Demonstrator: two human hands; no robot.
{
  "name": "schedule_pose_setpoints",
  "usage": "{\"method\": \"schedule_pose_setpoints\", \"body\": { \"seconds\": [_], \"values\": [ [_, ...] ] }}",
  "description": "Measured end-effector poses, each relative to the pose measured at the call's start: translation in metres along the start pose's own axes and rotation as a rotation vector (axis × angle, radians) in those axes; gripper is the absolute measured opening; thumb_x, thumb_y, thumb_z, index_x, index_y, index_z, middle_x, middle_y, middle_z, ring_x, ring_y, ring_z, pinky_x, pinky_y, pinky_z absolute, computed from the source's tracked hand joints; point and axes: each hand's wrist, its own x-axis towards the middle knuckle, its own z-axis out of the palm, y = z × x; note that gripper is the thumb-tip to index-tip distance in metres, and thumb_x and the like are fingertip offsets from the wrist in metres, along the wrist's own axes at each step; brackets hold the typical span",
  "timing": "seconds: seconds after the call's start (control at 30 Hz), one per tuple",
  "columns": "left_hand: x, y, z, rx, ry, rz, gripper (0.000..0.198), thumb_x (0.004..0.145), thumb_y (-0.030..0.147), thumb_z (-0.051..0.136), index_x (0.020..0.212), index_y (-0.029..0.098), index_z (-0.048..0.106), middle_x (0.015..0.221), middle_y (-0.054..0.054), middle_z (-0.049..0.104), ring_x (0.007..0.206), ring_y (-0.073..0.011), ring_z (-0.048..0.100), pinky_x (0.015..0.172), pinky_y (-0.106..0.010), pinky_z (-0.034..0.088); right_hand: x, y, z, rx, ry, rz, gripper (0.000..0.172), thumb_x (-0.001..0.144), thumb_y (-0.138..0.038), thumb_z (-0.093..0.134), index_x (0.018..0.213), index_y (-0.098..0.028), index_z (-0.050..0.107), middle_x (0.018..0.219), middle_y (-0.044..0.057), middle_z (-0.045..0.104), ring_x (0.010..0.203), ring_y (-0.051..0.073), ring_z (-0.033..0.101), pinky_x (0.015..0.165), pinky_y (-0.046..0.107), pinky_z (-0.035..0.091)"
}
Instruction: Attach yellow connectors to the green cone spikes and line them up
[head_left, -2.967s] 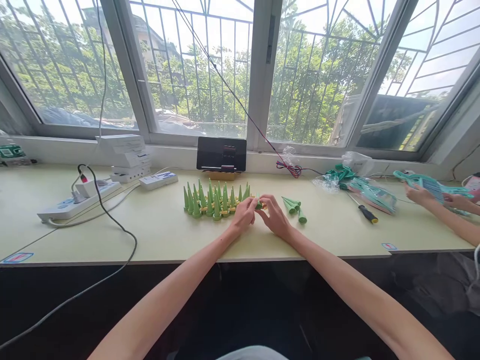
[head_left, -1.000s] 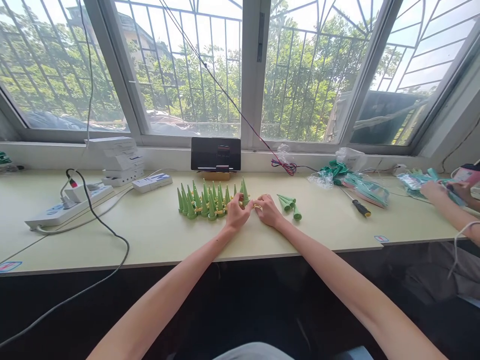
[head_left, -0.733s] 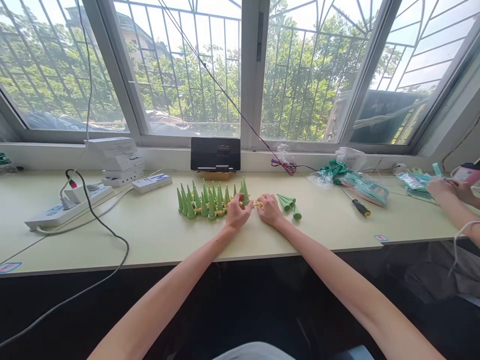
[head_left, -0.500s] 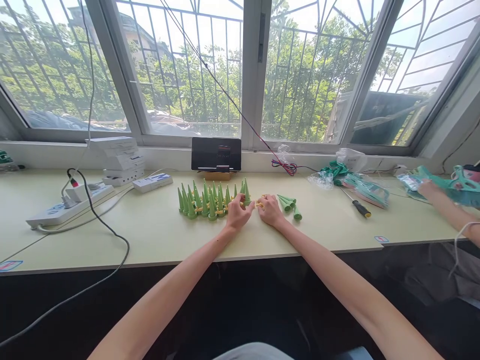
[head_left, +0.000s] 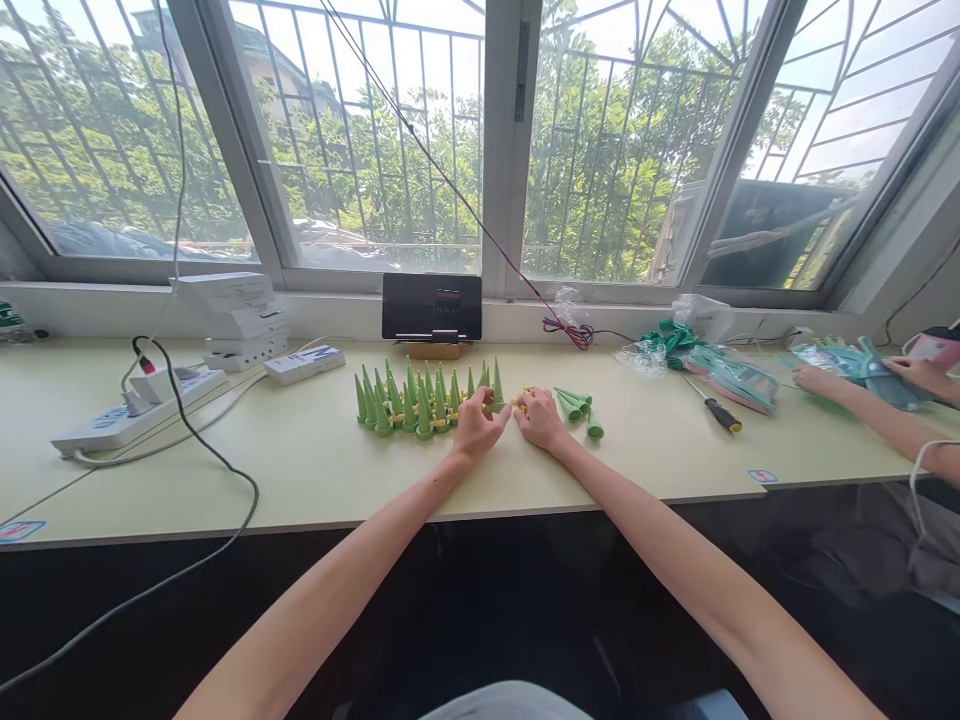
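A cluster of upright green cones [head_left: 420, 400] joined by yellow pieces stands on the pale table [head_left: 315, 470]. My left hand [head_left: 478, 427] is at the cluster's right end, fingers curled on a green cone there. My right hand [head_left: 538, 420] sits beside it, fingers pinched on a small yellow piece [head_left: 519, 402]. Three loose green cones [head_left: 579, 408] lie just right of my right hand.
A dark phone [head_left: 431, 307] leans on a stand by the window. A power strip [head_left: 135, 412] with cables and stacked white boxes [head_left: 236, 318] are at left. A screwdriver [head_left: 716, 410] and bagged teal items [head_left: 731, 378] lie at right, where another person's hands [head_left: 817, 380] handle teal parts.
My hands stayed together at the cluster's right end, shifting only slightly. The other person's hands at far right lowered teal items onto the table.
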Motion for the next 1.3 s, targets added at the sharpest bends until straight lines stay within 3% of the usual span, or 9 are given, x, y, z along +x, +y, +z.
{"method": "schedule_pose_setpoints", "body": {
  "seconds": [0.23,0.7,1.1,1.3],
  "values": [
    [-0.001,0.001,0.000,-0.026,-0.075,-0.002,0.029,0.074,0.040,0.067,0.089,0.017,0.057,0.083,-0.002,0.060,0.045,-0.0052,0.045,0.049,-0.023,0.039,0.001,0.001,-0.003,0.047,-0.060,0.033,0.014,0.086,-0.024,0.055,0.093,-0.015,0.063,0.097,0.011,0.057,0.093,0.023,0.046,0.087,0.034,0.038],
    [-0.002,0.002,0.000,-0.003,-0.109,0.031,0.031,0.073,0.038,0.068,0.091,0.016,0.057,0.081,-0.001,0.060,0.043,-0.0040,0.042,0.048,-0.022,0.038,0.002,0.008,0.003,0.130,-0.016,-0.061,0.004,0.082,-0.016,0.055,0.085,-0.018,0.057,0.090,0.008,0.060,0.087,0.021,0.047,0.083,0.034,0.037],
    [-0.002,0.003,0.000,0.011,-0.115,0.044,0.031,0.074,0.040,0.067,0.091,0.016,0.057,0.079,-0.001,0.059,0.046,-0.0052,0.044,0.049,-0.022,0.038,-0.004,-0.001,-0.009,0.339,0.073,-0.110,0.008,0.080,-0.013,0.049,0.078,-0.020,0.048,0.081,0.005,0.057,0.074,0.018,0.050,0.070,0.031,0.041],
    [-0.001,0.003,-0.001,0.002,-0.127,0.052,0.032,0.076,0.044,0.064,0.090,0.016,0.057,0.079,-0.002,0.059,0.048,-0.0069,0.046,0.049,-0.022,0.040,-0.007,-0.007,-0.016,0.439,0.202,-0.122,0.003,0.084,-0.018,0.049,0.083,-0.020,0.051,0.083,0.005,0.057,0.074,0.018,0.053,0.070,0.030,0.043]
  ]
}}
